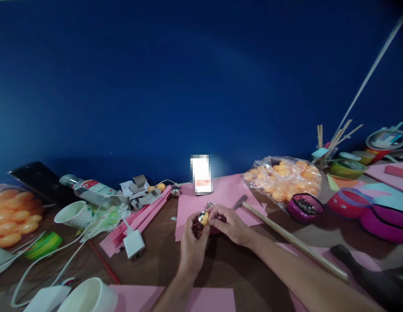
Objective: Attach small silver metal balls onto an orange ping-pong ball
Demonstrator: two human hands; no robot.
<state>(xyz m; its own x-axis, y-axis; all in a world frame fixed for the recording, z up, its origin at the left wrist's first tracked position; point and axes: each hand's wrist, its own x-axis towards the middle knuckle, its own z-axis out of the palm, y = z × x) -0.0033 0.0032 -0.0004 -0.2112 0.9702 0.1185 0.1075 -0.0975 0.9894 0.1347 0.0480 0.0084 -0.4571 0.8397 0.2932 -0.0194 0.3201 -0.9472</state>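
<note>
Over the pink paper point(188, 212), my left hand point(192, 245) is closed around a small orange ball point(204, 219) partly covered with shiny silver studs. Bent fingers of my right hand point(228, 223) press together at the ball's right side; whatever they pinch is too small to make out. Just beyond the fingertips lies a little cluster of silver pieces point(209, 205) on the paper. A ball point(175, 191) that looks covered in silver rests farther back on the left. To the right, a purple bowl point(305, 208) contains small dark metallic bits.
A hammer point(292, 238) lies diagonally beside my right forearm. Behind it sits a clear bag of orange balls point(286, 177). A lit phone point(202, 175), blurred out, leans on the blue wall. Leftward are a white charger point(134, 243), a paper cup point(71, 213) and a plastic bottle point(91, 190).
</note>
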